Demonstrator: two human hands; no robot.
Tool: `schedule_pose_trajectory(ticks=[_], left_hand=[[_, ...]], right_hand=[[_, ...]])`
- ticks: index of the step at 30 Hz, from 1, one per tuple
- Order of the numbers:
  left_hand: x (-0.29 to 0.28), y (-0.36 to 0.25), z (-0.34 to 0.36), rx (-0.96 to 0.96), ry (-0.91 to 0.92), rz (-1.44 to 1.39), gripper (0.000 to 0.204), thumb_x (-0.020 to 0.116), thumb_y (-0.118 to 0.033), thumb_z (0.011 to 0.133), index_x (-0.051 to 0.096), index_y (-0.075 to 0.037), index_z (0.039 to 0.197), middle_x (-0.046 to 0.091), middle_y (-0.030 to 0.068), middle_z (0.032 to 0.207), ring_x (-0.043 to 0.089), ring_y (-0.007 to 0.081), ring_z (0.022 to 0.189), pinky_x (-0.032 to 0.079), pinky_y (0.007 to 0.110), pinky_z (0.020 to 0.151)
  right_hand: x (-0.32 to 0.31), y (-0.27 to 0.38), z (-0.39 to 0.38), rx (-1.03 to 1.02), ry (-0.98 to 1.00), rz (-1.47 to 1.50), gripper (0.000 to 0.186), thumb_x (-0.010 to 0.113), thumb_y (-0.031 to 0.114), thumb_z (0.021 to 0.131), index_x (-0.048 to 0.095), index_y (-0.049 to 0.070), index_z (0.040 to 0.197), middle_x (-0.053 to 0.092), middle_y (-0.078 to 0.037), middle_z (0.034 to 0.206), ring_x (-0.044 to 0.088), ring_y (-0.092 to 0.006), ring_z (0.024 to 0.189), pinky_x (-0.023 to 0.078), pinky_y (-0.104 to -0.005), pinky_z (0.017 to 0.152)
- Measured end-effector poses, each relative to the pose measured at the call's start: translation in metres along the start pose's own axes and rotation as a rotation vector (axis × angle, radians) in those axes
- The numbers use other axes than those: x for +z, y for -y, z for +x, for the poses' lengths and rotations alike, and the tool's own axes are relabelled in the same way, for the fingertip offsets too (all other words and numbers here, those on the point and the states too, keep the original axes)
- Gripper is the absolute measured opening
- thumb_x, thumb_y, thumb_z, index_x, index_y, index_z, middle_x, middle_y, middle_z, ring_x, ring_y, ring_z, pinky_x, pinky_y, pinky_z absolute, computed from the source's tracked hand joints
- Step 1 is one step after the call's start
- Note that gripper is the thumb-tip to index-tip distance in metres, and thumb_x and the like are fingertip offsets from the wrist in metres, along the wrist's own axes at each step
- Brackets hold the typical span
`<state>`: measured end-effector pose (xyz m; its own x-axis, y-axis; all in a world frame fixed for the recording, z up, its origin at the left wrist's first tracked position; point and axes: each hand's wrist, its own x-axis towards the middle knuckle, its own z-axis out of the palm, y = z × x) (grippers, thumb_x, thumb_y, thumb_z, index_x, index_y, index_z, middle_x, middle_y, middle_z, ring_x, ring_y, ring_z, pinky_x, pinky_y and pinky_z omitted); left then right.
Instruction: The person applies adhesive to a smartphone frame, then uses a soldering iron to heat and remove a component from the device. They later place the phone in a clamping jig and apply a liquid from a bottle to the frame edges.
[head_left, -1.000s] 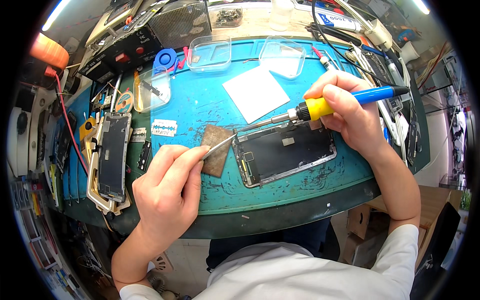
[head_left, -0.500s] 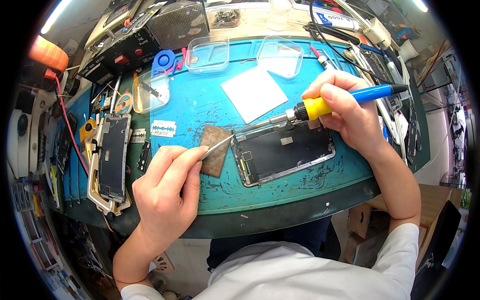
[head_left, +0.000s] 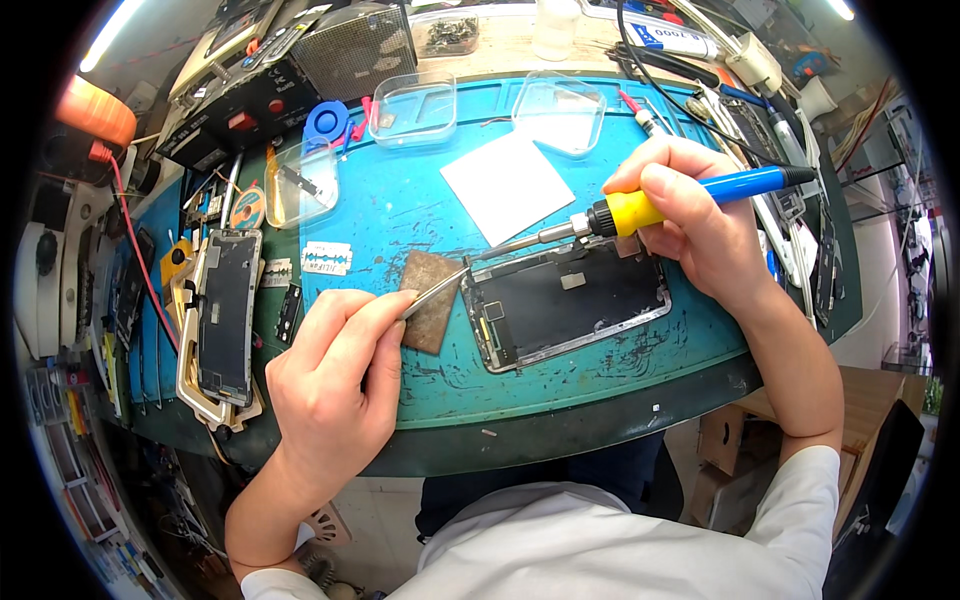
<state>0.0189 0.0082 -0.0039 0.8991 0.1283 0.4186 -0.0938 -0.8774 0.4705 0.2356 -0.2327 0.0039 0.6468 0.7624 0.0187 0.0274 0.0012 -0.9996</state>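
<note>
My left hand is closed on thin metal tweezers, whose tip reaches over a brown square plate to the upper left corner of a black phone screen assembly with a silver frame. In my right hand is a soldering iron with a yellow and blue handle, held near the screen's upper right; its metal shaft slants down-left to the same corner, meeting or nearly meeting the tweezer tip. All of this is over a blue silicone mat.
A second screen assembly lies left, near razor blades. Behind stand clear plastic containers, a white square pad and a black powered box. Loose tools and cables crowd the right edge.
Very little differs. The screen assembly and soldering iron appear a few pixels further left than a second ago; both hands keep their grips at almost the same spots.
</note>
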Motion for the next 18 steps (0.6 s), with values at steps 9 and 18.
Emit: schedule_pose_trajectory(ticks=[9,18], left_hand=[[0.0003,-0.0001,0.0007,0.001,-0.001,-0.003,0.026,0.073,0.01,0.087,0.076,-0.001,0.111,0.069,0.0106,0.093,0.067,0.0231,0.07,0.053,0.032,0.058],[0.0006,0.0004,0.0009,0.002,-0.003,-0.007,0.027,0.073,0.011,0.087,0.076,-0.001,0.111,0.069,0.0104,0.093,0.068,0.0232,0.071,0.053,0.032,0.059]], right_hand=[[-0.0004,0.0001,0.0002,-0.011,0.007,0.007,0.028,0.065,0.029,0.106,0.075,0.004,0.106,0.068,0.0,0.087,0.055,-0.0014,0.065,0.043,-0.017,0.057],[-0.0003,-0.0001,0.0,-0.02,-0.003,-0.003,0.028,0.065,0.029,0.106,0.075,0.004,0.106,0.068,-0.001,0.088,0.055,-0.0014,0.065,0.043,-0.0171,0.057]])
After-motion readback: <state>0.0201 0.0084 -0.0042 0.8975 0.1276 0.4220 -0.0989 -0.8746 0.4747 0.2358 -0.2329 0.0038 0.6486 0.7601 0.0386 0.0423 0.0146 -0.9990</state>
